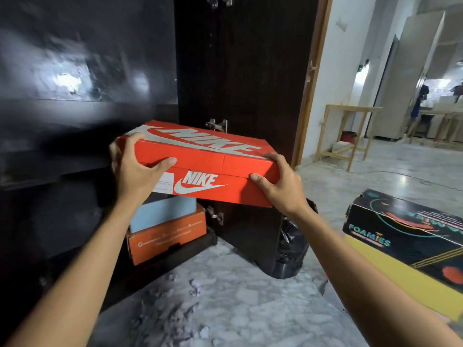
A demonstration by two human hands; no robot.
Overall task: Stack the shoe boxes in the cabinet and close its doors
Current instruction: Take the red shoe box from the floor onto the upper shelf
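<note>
From the head camera, both bare forearms reach forward and hold a red Nike shoe box in the air in front of the open dark cabinet. The left hand grips the box's left end, thumb stretched along the front edge of the lid and fingers curled round the far side. The right hand grips the right front corner, thumb pressed on the front face just under the lid and fingers wrapped over the lid's edge. The box is level with a cabinet shelf and tilts slightly down to the right.

Below it, inside the cabinet at floor level, an orange shoe box carries a pale blue box on top. The open cabinet door stands edge-on behind the held box, with metal hinges showing. A black plastic bag sits on the floor beside the door's lower edge. The floor is grey-white marble. At the right, a black box rests on a yellow box. Farther back stands a light wooden frame table against a white wall.

The held box reads "NIKE" with a white swoosh on lid and front, beside a white label too small to read. The black box reads "FOAMIES". The orange box's white print is blurred.
</note>
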